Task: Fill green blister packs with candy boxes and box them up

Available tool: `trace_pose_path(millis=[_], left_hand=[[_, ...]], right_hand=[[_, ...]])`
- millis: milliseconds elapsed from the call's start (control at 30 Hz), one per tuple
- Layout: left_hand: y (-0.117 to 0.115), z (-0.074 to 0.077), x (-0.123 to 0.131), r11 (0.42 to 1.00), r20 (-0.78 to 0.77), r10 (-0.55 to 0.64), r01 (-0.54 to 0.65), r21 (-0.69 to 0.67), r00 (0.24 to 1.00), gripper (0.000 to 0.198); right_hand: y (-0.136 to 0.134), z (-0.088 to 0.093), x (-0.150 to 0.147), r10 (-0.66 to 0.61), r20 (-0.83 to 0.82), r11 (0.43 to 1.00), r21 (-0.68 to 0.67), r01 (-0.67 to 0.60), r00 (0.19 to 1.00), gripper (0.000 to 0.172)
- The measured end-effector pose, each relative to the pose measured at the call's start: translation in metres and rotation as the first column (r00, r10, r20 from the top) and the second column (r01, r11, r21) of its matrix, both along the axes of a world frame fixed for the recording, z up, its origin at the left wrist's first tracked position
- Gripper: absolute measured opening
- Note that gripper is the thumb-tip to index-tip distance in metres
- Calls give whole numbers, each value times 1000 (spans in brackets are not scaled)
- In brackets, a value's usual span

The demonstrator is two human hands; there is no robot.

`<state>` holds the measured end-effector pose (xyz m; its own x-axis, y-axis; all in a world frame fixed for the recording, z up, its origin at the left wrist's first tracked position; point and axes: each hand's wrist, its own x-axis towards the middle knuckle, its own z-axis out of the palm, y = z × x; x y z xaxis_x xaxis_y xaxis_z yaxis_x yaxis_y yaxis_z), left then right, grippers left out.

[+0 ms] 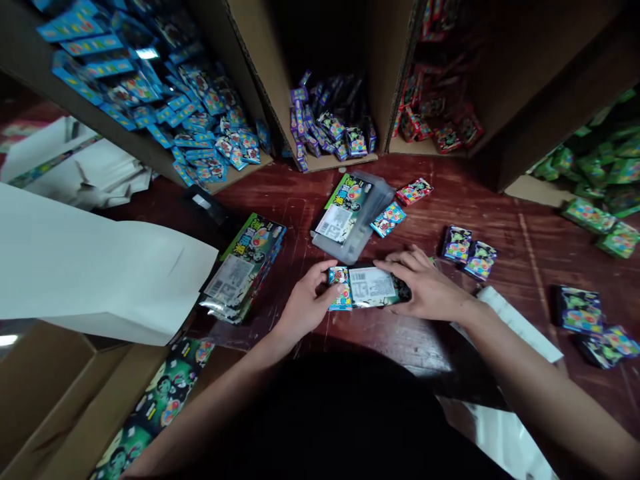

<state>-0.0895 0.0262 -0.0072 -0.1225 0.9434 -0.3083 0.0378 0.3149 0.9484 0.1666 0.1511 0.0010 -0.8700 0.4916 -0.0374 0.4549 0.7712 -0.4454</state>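
On the dark red table my two hands meet over a small box with a white barcode label on top. My right hand lies over its right end, fingers curled on it. A small blue card packet is pinched against the box's left end by my left hand. Just beyond lies a clear plastic case with a green printed insert, and two loose packets, a blue one and a red one, beside it.
Cardboard cartons stand open at the back: blue packets, purple packets, red packets, green packets. A stack of filled boxes lies left, beside a white sheet. Purple packets and others lie at right.
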Motion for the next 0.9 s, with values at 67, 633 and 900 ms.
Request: trace_pose_path(millis=[67,633,900], left_hand=[[1,-5,1,999,-12,6,-6,46,1000,56],[2,3,-5,984,-121,86,-64,169,989,44],[6,19,-26,997,-135,-72,70,-13,988,36]], right_hand=[[-4,-2,4,-33,-6,999,23,33,999,88],[-33,2,5,-202,-76,976,68,207,976,89],[-37,-2,0,-139,-100,989,43,144,985,87]])
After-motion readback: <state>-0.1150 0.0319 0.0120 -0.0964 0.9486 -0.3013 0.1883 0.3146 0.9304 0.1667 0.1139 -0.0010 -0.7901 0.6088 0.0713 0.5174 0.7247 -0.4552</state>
